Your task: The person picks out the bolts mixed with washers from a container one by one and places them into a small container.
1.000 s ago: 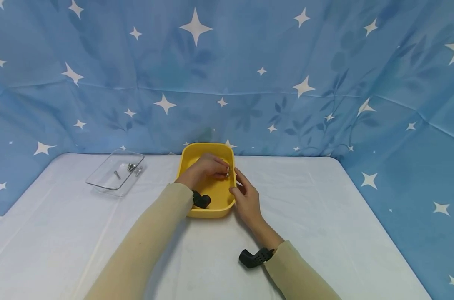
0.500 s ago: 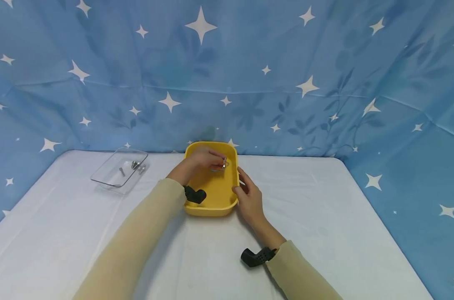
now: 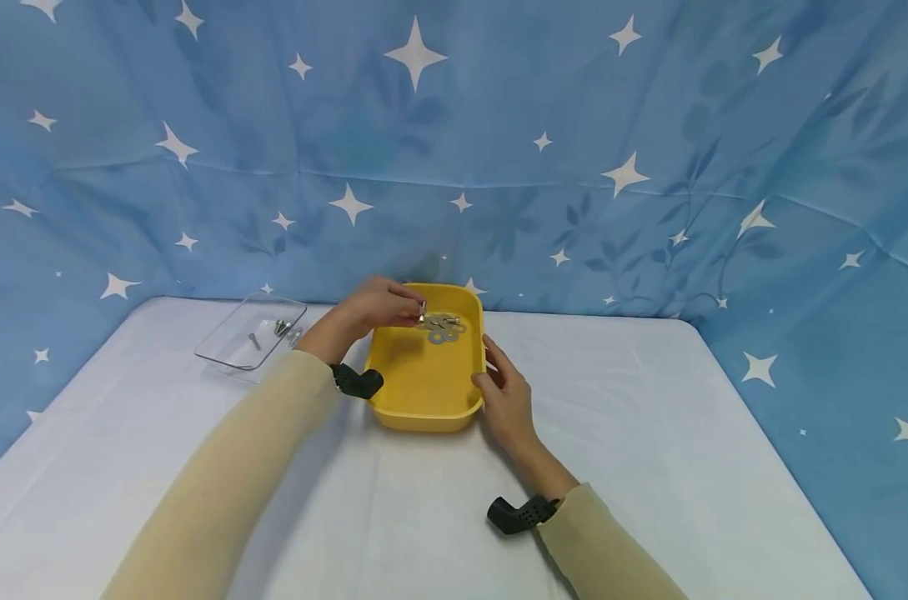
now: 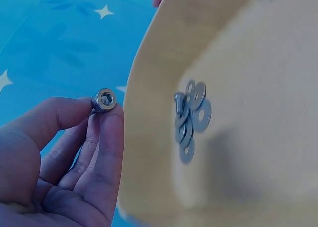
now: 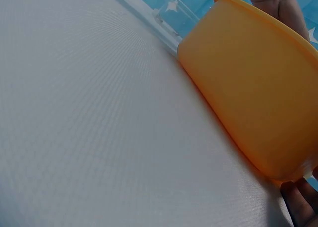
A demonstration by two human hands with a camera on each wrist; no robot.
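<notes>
My left hand (image 3: 378, 305) pinches a socket-head screw (image 4: 105, 100) between thumb and fingers, over the upper left rim of a yellow bin (image 3: 423, 383). The screw's hex recess faces the left wrist camera. Inside the bin, toward its far end, lie several flat washers (image 4: 200, 115) with another screw (image 4: 179, 104) among them. At the bin's right side, my right hand (image 3: 508, 404) grips the wall, thumb at the rim and fingers along the outside. Only some fingertips (image 5: 300, 199) show at the lower right in the right wrist view.
A clear tray (image 3: 232, 364) holding a few screws (image 3: 254, 342) stands at the back left, partly behind the left wrist. White cloth covers the table (image 3: 649, 450). A blue star-patterned curtain (image 3: 499, 125) hangs right behind the table's far edge.
My left hand has lifted out of the bin and moved left with the screw, uncovering the washers. The right hand stays at the bin's side. The head view has shifted slightly.
</notes>
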